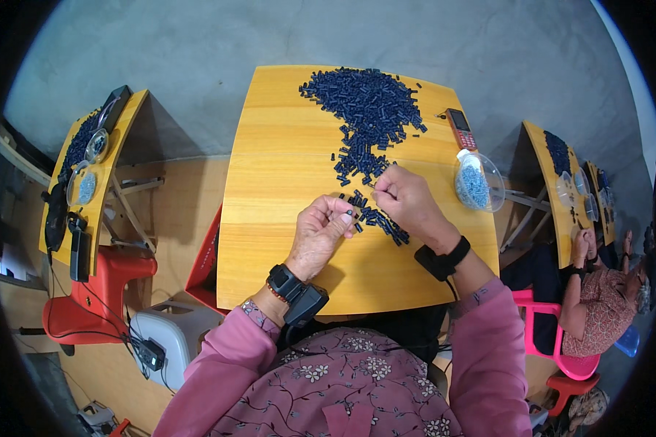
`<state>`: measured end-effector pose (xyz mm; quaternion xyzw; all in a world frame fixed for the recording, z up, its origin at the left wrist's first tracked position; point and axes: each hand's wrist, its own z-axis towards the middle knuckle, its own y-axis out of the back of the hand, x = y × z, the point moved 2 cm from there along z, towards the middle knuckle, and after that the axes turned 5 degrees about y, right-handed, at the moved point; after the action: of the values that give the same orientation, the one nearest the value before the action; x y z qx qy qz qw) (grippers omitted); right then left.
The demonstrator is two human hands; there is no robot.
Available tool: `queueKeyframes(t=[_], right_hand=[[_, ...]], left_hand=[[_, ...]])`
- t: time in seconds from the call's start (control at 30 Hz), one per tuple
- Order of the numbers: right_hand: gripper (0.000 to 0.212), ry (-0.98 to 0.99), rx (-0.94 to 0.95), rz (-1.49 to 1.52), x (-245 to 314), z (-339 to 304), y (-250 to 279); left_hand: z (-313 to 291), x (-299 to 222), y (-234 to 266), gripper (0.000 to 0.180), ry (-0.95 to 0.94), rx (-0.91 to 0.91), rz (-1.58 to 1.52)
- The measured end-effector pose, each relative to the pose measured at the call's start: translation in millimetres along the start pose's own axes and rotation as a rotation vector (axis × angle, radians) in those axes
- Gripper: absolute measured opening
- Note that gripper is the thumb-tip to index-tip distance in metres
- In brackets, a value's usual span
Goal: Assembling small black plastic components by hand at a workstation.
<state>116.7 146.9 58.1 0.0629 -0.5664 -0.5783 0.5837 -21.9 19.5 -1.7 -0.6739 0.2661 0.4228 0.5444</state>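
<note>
Small dark cylindrical pieces [364,105] lie in a large heap on the far half of the yellow wooden table [270,182], with a trail of them running toward me. A smaller loose group [386,224] lies just in front of my hands. My left hand [319,231] is closed, pinching one small dark cylinder [348,213] between thumb and fingertips, its round end showing. Just to the right and slightly farther off, my right hand [412,207] is closed in a pinch above the loose pieces. Whatever its fingertips hold is too small to make out. The hands are apart.
A clear plastic bowl of light blue bits [474,188] and a red keypad phone [461,130] sit along the table's right edge. Left are a red stool [98,295] and a grey stool [164,339] with cables. A person [605,309] sits at another table on the right.
</note>
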Motion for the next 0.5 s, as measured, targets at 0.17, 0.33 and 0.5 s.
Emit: queueKeyframes(t=[0.17,0.33,0.5], right_hand=[[0.008,-0.364,0.119,0.750,23,-11,0],[0.010,-0.370,0.111,0.845,27,-17,-6],[0.009,-0.349,0.096,0.927,22,-22,-9]], left_hand=[[0,0,1,0.008,0.018,0.034,0.024],[-2,-4,-1,0.011,0.049,0.014,0.014],[-1,-2,-1,0.009,0.053,0.033,0.049]])
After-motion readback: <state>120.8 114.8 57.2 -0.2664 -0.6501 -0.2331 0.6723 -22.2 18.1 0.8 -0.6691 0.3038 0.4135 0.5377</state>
